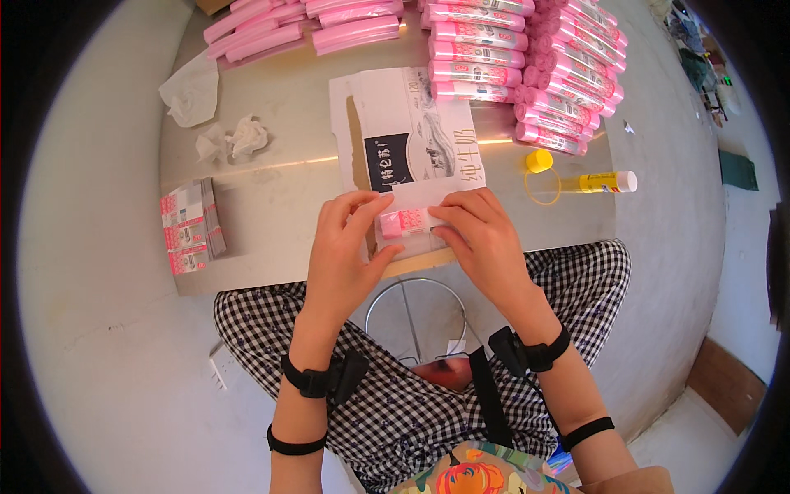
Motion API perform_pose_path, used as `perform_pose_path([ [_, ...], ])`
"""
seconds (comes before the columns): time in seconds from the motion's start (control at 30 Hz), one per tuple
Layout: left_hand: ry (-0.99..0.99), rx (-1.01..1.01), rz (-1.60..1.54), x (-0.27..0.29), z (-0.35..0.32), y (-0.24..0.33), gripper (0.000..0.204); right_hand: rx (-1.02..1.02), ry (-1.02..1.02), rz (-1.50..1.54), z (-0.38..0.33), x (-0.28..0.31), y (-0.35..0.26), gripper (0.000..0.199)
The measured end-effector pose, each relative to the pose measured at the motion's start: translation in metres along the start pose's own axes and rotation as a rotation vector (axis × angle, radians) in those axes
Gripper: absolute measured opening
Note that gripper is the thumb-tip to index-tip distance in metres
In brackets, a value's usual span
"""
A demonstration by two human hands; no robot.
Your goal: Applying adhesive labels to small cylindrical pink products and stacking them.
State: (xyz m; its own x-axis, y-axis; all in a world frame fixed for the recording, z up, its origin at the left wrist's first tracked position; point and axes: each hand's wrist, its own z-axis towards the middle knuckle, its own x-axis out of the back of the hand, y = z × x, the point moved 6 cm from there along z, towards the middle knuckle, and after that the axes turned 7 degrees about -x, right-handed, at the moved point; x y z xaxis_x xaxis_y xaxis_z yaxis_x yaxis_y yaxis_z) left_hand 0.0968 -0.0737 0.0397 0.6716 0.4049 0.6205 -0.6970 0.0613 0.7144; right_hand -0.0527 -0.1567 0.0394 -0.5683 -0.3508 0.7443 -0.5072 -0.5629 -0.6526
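Near the table's front edge lies a pink-and-white printed label (403, 222), on a white carton sheet (346, 123). A pink part shows at its left end; whether a whole roll lies under it, I cannot tell. My left hand (346, 239) curves around that left end, index finger above it and thumb below. My right hand (476, 230) pinches the right end between thumb and fingers, which hide part of it. The carton sheet spreads out beyond both hands.
Pink labelled rolls (477, 55) are piled at the back right, plain pink rolls (354, 31) at the back left. A label stack (193, 226) and crumpled tissue (247, 138) lie left. Rightward are a glue stick (607, 182), its yellow cap (539, 160) and a yellow ring (527, 188).
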Motion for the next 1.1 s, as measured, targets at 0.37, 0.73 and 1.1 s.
perform_pose_path([
  [0.37,-0.097,-0.225,0.207,-0.040,0.002,0.026,0.028,-0.191,-0.095,0.308,0.001,0.009,0.016,0.040],
  [0.73,-0.168,-0.224,0.234,-0.038,0.014,0.028,0.023,0.136,0.124,-0.063,-0.005,0.033,0.001,0.036],
  [1.1,-0.088,0.714,-0.646,-0.036,-0.039,0.017,0.029,0.217,-0.015,-0.176,0.004,-0.008,-0.001,0.027],
])
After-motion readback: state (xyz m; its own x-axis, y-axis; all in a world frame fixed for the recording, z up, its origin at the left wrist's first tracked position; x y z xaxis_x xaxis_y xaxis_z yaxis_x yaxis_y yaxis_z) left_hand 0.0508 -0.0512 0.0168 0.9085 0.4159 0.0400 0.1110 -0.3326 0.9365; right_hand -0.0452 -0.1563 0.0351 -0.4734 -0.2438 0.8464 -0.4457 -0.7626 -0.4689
